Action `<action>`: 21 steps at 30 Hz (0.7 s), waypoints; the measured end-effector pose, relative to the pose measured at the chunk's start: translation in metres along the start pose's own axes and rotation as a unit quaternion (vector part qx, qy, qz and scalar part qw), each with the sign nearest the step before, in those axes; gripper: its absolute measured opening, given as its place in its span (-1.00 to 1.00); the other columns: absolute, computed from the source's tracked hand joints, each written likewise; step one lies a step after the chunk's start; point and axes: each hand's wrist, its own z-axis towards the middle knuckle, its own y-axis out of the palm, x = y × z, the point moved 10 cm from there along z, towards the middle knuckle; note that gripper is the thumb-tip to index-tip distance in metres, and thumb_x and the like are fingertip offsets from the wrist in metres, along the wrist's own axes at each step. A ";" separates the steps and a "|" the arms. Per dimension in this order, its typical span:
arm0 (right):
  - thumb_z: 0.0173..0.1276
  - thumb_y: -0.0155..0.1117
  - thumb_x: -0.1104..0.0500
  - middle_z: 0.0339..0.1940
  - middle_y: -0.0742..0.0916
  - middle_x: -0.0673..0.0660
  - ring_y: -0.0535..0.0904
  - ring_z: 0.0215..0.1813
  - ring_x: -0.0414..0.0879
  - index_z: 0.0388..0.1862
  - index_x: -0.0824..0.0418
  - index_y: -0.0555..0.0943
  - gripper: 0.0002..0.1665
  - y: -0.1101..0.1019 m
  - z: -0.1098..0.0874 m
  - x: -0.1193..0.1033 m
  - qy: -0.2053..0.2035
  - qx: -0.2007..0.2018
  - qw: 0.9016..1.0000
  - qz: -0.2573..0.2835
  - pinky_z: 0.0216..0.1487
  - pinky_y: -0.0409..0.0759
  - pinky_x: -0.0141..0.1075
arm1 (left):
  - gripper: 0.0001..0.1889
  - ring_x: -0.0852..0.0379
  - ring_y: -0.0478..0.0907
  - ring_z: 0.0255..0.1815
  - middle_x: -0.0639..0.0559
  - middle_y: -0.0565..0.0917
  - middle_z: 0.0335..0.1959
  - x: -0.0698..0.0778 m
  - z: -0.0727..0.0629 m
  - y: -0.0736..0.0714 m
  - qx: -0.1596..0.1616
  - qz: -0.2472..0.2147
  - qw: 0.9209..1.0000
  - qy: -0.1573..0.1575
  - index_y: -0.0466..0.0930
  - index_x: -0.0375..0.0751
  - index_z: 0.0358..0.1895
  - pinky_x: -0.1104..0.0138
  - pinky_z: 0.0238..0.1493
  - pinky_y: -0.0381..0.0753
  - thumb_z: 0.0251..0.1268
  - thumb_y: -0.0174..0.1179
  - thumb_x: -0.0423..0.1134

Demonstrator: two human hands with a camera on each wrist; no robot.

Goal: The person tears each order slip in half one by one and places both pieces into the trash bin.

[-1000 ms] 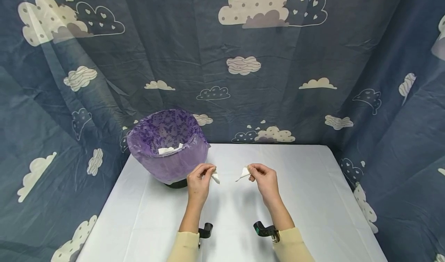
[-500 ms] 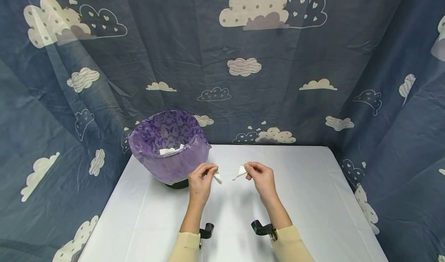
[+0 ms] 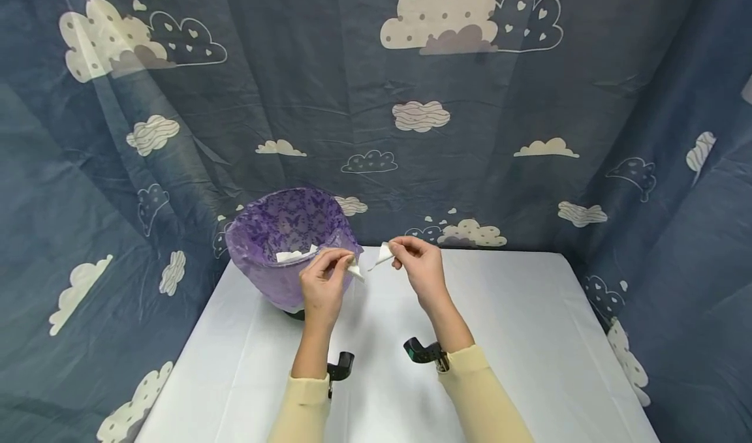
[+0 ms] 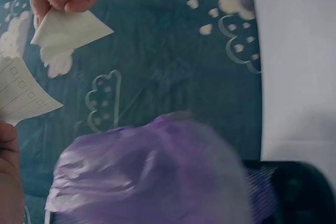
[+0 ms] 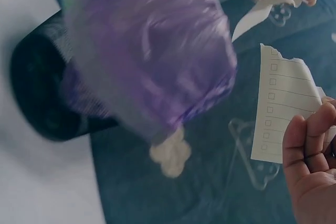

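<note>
Beside the bin's right side, my left hand (image 3: 322, 290) pinches a small torn piece of paper (image 3: 355, 271) between thumb and fingers. In the left wrist view that torn paper (image 4: 23, 93) shows printed checkboxes and lines. My right hand (image 3: 422, 270), a little to the right and higher, pinches another torn piece of paper (image 3: 384, 254). Seen from the right wrist, this second piece (image 5: 281, 106) has a column of checkboxes and a ragged top edge. A gap separates the two pieces. The bin (image 3: 264, 280), lined with a purple bag, holds white paper scraps (image 3: 294, 255).
The bin stands at the back left of the white table (image 3: 499, 338), its dark base (image 5: 39, 77) showing beneath the bag. A dark blue curtain (image 3: 329, 71) with cloud prints hangs behind and on both sides. Each wrist wears a black camera mount (image 3: 342, 366).
Both hands have moved up and away from me, the right also leftward, toward the bin. Each still pinches its piece of paper. The head view has shifted slightly.
</note>
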 end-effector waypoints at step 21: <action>0.53 0.36 0.21 -0.37 0.68 -0.02 0.56 -0.48 -0.22 -0.08 0.35 0.75 -0.81 0.128 0.042 -0.058 -0.076 -0.107 0.990 0.048 -0.38 0.53 -0.38 | -0.85 0.37 0.61 -0.29 -0.34 0.74 -0.28 0.005 0.051 -0.078 0.144 0.067 0.987 0.017 0.78 -0.47 -0.22 0.57 -0.19 0.59 0.36 0.42 -0.38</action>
